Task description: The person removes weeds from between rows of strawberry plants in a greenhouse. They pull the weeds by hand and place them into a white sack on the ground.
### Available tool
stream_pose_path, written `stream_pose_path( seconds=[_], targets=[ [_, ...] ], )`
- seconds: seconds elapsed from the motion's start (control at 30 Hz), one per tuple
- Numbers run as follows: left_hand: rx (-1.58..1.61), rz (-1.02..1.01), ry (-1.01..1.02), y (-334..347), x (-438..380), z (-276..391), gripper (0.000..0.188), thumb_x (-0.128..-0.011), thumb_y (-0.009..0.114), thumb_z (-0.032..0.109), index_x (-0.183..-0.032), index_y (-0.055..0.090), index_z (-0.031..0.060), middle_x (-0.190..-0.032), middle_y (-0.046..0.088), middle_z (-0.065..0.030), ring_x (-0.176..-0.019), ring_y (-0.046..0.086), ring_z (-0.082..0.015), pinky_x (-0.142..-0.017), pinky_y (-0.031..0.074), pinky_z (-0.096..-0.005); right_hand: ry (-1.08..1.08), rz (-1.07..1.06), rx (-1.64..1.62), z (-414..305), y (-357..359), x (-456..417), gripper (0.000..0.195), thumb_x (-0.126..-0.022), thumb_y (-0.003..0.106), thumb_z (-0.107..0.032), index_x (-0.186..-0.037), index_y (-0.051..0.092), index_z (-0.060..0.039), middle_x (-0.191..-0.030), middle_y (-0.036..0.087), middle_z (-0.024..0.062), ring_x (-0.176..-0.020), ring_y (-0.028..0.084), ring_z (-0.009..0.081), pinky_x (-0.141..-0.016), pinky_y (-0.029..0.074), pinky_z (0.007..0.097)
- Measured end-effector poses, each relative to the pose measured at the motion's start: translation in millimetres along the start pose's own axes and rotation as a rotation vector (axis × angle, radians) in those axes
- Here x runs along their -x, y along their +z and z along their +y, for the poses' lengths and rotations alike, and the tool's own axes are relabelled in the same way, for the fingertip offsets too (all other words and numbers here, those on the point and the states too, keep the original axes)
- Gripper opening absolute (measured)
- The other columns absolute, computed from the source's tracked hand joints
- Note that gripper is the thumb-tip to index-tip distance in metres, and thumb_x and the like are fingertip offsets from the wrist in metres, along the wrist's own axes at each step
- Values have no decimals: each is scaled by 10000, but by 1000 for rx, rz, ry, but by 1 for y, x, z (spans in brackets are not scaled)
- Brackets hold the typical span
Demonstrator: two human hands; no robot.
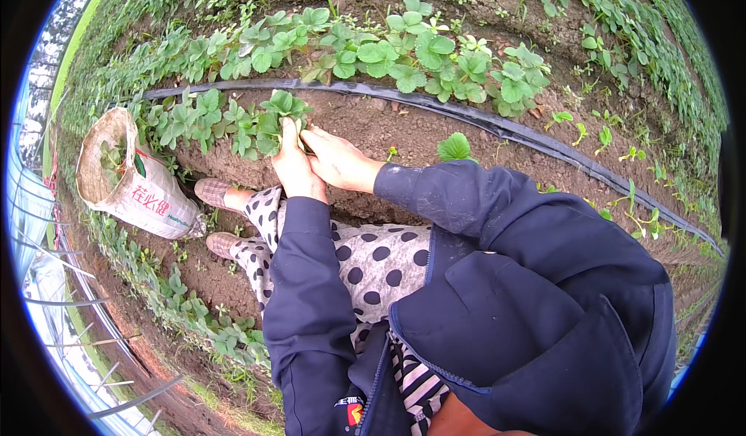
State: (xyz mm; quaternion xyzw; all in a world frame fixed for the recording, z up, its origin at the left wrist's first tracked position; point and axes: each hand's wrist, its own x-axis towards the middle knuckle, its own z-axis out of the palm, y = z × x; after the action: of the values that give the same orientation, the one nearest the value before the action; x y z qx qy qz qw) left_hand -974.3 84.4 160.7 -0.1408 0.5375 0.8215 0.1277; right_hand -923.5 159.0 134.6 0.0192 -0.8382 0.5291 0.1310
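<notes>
My left hand (297, 168) and my right hand (341, 157) meet in front of me, side by side and touching. Between their fingers is a small bunch of strawberry plants (285, 105), its green leaves pointing away from me. Stems and roots are mostly hidden by my fingers. Right behind the bunch, a row of strawberry plants (207, 118) grows from the soil bed (361, 115). Further left, a white woven sack (154, 197) with printed writing leans open, some leafy plants (112, 161) inside it.
A black drip irrigation tape (419, 99) runs along the bed. Beyond it grow more strawberry plants (379, 54). My checked shoes (222, 245) stand in the furrow near the sack. At the far left are thin curved rods (137, 400) and plastic sheeting (26, 203).
</notes>
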Motion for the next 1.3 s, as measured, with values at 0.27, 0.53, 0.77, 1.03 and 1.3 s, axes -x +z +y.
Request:
stream_pose_path(
  seconds=[0.27,0.53,0.77,1.03,1.3],
  targets=[
    [164,63,-18,-26,-21,6,308,-928,563,379,-865,511,82,-614,428,-1,-504,438,-147,-469,392,-298,202,-203,-631,-12,-48,27,330,-935,483,-99,-1248,514,3,-1074,627,93,-843,628,139,-727,526,256],
    [-287,334,1134,-79,-37,197,438,-872,672,252,-1211,534,11,-1131,611,-67,-986,570,-159,-865,437,-291,462,-128,-622,25,-66,23,186,-930,510,-140,-1050,598,-28,-787,594,7,-628,535,57,-539,428,193],
    [-1626,878,1309,-160,-142,380,473,-793,707,255,-1207,514,128,-1057,594,-127,-1045,564,-279,-925,387,-512,446,-109,-465,15,-50,0,199,-936,488,-144,-1061,587,-25,-813,615,21,-630,523,44,-553,431,187],
    [-1916,546,802,-232,-207,314,554,-759,702,327,-1239,543,100,-1379,415,-156,-1270,392,-327,-1042,331,-413,360,-157,-346,15,-27,-53,184,-937,501,-115,-1063,594,-18,-828,620,20,-639,535,47,-555,449,194],
    [-1514,-88,489,-115,-109,93,404,-787,712,378,-996,621,45,-1042,596,-153,-965,600,-295,-834,463,-404,57,-163,340,61,68,-142,456,-791,696,-289,-1156,562,-52,-1066,585,161,-968,603,316,-845,476,398]
  ],
)
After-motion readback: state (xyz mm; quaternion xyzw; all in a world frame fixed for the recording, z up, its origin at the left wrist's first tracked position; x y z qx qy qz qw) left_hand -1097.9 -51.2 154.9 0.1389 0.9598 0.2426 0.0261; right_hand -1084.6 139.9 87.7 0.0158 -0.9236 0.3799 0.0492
